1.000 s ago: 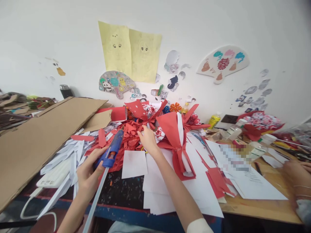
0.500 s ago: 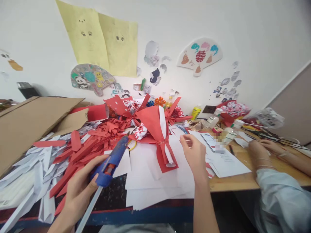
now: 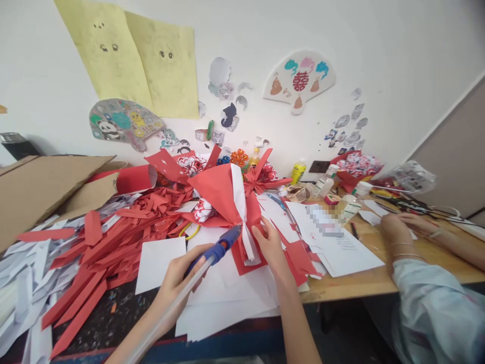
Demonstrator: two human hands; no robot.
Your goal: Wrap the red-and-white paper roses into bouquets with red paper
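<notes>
My left hand (image 3: 177, 275) is wrapped round a blue hot glue gun (image 3: 219, 247), with a long clear glue stick trailing out of its back. Its nozzle tip is at the gathered neck of a paper bouquet (image 3: 214, 189) in red and white wrapping. From the right side, my right hand (image 3: 272, 248) grips the wrapping's lower part, thumb on the near face; some of its fingertips are hidden. A red and white paper flower (image 3: 203, 211) peeks out at the bouquet's left. White sheets (image 3: 223, 313) lie beneath.
Folded red paper strips (image 3: 109, 242) and white strips (image 3: 22, 288) are heaped at left, beside cardboard (image 3: 49, 187). More bouquets (image 3: 261, 174) stand by the wall. At right are bottles (image 3: 325, 186), a printed sheet (image 3: 341, 258) and another person's arms (image 3: 401, 242).
The glue gun has moved right, its nozzle now at the bouquet's neck. My right hand has come in from the right onto the wrapping. The view has shifted slightly right.
</notes>
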